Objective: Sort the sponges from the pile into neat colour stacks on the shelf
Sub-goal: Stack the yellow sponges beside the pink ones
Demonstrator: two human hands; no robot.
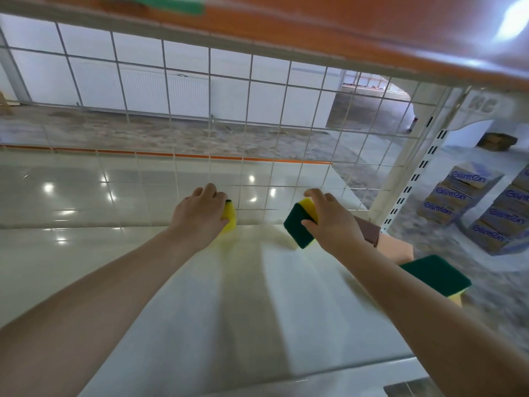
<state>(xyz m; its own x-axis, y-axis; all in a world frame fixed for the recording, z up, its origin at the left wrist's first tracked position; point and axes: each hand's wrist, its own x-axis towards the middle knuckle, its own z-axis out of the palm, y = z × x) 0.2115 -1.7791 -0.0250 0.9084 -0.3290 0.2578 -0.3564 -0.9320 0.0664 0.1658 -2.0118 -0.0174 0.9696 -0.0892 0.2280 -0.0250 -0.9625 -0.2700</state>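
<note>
Sponge (300, 224), yellow, dark-green scouring face

Both bare forearms are extended forward from the lower corners of the view, converging towards the middle. The left hand (200, 209) is seen from the back, knuckles up, with the fingers curled downward and closed around something yellow held at its far right side; the wrist is kept nearly straight with the forearm. The right hand (329, 219) is likewise turned palm down, its fingers bent over the top of a held piece and the thumb pressed against the near edge, so that a pinch is formed. The right wrist is angled slightly inward. The two hands are held level with each other and apart, with a clear gap between them.
</note>
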